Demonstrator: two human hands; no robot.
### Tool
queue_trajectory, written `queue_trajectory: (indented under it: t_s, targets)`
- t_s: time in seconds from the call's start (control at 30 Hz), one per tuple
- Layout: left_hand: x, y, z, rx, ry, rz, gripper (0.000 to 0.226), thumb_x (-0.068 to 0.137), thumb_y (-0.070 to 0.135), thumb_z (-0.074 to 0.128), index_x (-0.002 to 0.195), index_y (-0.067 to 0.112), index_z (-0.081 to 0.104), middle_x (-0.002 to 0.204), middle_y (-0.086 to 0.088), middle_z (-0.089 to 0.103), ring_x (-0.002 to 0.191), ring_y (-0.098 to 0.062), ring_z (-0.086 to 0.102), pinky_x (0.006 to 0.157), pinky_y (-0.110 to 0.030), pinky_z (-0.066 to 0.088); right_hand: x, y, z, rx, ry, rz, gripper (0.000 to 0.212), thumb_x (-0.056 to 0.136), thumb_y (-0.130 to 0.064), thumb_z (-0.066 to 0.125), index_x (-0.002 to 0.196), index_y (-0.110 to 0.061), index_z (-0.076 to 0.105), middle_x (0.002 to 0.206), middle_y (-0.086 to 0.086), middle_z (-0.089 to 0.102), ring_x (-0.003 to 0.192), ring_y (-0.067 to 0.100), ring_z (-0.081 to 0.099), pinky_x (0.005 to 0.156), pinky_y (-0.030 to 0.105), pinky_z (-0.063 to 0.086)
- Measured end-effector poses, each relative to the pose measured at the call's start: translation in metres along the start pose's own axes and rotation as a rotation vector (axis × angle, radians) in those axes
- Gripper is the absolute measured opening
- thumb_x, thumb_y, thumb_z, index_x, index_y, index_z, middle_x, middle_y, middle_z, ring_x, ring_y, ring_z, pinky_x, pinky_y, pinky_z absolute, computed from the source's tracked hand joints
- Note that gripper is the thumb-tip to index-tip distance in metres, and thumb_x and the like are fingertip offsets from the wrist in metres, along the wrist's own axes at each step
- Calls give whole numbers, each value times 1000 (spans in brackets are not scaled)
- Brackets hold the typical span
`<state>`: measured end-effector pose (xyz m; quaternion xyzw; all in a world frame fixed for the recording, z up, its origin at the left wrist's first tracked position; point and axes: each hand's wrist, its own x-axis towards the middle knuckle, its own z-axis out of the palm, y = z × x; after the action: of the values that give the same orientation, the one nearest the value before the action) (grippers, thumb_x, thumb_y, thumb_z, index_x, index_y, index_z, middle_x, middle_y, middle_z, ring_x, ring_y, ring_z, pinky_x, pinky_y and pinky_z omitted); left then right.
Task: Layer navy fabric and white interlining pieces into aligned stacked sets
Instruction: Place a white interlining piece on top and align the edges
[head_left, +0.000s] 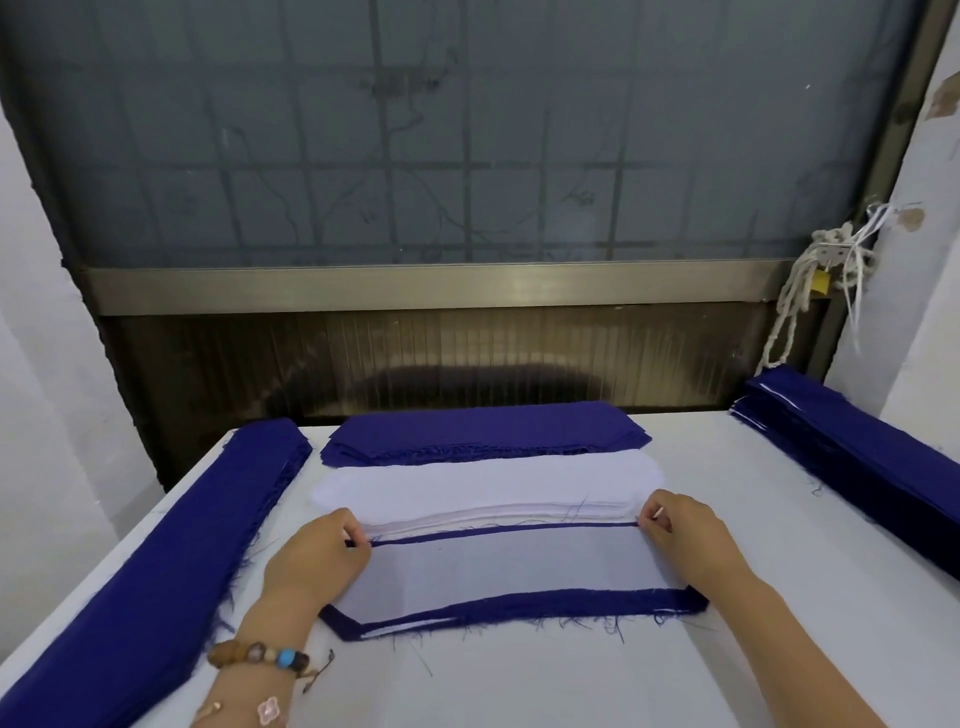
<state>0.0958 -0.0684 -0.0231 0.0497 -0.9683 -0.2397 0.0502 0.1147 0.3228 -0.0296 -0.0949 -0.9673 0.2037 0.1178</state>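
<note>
Head view: a navy piece (545, 605) lies flat on the table (571, 675) just in front of the white stack (488, 488), its long axis running left to right, parallel to that stack. Its angled end points left. A thin interlining (498, 566) covers most of it (navy shows through and forms a border along the near edge). The left hand (317, 556) pinches the interlining's far left corner with curled fingers, and the right hand (680, 530) pinches its far right corner. A navy stack (483, 431) sits just behind the white stack. Long navy piles lie left (171, 561) and right (852, 452) of the white stack, running front to back.
</note>
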Motion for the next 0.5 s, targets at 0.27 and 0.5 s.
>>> queue_trajectory:
  t_s: [0.27,0.5]
  targets:
    - [23,56,6,-73,372,191,5,93,22,58,88,24,56,87,4,58,79,-14,54,64,-24,47,33,-53,15,93,165,-104,12,94,-17,58,106,-19,57,107,-1,56,94,12,53,83,17,45]
    - [52,99,57,-112,226,302,10,97,25,53,106,28,58,102,6,59,88,-11,54,76,-26,51,54,-120,64,163,48,-292,14,94,-27,59,107,-23,62,105,-4,59,96,12,57,84,21,48]
